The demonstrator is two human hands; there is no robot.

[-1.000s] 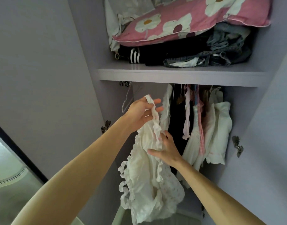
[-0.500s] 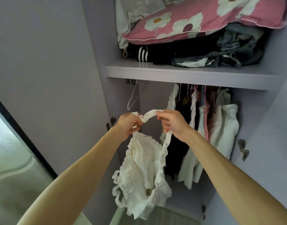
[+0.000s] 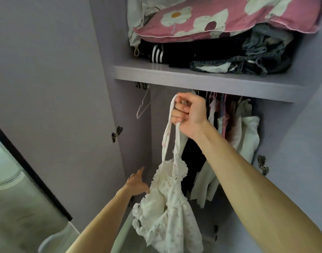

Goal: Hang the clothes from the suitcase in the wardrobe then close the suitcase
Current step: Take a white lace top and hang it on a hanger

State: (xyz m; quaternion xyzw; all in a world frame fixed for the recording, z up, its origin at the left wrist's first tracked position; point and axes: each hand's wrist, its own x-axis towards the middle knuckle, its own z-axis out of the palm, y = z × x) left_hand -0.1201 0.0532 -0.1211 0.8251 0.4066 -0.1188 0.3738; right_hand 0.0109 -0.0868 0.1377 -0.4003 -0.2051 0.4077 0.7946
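A white ruffled garment (image 3: 167, 207) with thin straps hangs in front of the open wardrobe. My right hand (image 3: 189, 112) grips both straps high up, just under the shelf (image 3: 193, 79). My left hand (image 3: 138, 185) is lower, fingers straight, beside the garment's ruffled top and near the wardrobe's left wall. An empty white hanger (image 3: 143, 105) hangs at the left end of the rail. Several hung clothes (image 3: 238, 134) fill the rail's right side. The suitcase is out of view.
On the shelf lie a pink flowered pillow (image 3: 220, 17), black folded clothes (image 3: 193, 52) and denim (image 3: 256, 59). The wardrobe's left door (image 3: 56, 88) stands open, with hinges (image 3: 116, 134) on both sides. A grey surface lies at the lower left.
My left hand let go of the strap and dropped down beside the garment. My right hand now holds both straps alone and has lifted them higher toward the rail.
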